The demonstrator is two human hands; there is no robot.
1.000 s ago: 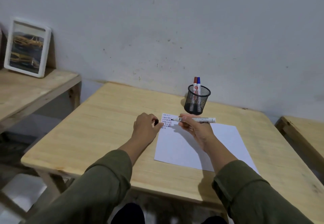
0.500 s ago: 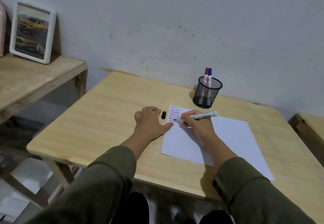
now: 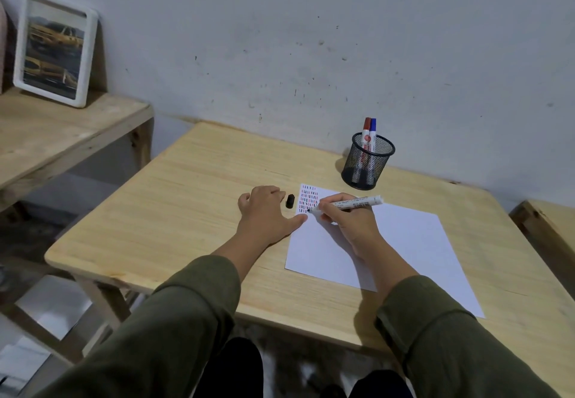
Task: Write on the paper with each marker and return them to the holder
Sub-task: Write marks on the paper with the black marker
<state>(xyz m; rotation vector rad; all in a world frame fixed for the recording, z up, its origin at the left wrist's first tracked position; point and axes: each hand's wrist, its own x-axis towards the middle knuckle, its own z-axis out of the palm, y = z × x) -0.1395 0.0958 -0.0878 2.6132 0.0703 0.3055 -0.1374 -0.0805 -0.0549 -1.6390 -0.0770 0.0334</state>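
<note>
Room: grey scuffed wall behind a light wooden table (image 3: pixel 193 198); a second wooden bench (image 3: pixel 56 136) at the left carries a white-framed picture (image 3: pixel 54 50) leaning on the wall.

Item 1, paper (image 3: pixel 382 242): white sheet lying flat on the table, right of centre, its far-left corner filled with rows of short red, blue and black strokes (image 3: pixel 308 198).

Item 2, marker (image 3: pixel 351 204): white barrel with printed label, uncapped, held nearly level by the right hand (image 3: pixel 345 220); fingers curled closed around the barrel near its writing end, black tip touching the paper at the lower edge of the strokes.

Item 3, black cap (image 3: pixel 290 201): lying on the bare table just left of the paper's corner, between the two hands, just beside the left hand's fingertips but apart from them.

Item 4, left hand (image 3: pixel 267 214): palm down on the table, fingers loosely spread and holding nothing, thumb reaching the paper's left edge.

Item 5, black mesh holder (image 3: pixel 367 164): upright near the wall, beyond the paper, apart from it. Contains a red-capped marker (image 3: pixel 365 136) and a blue-capped marker (image 3: pixel 372 136), standing side by side.

Both arms in olive-green sleeves (image 3: pixel 186 319).
</note>
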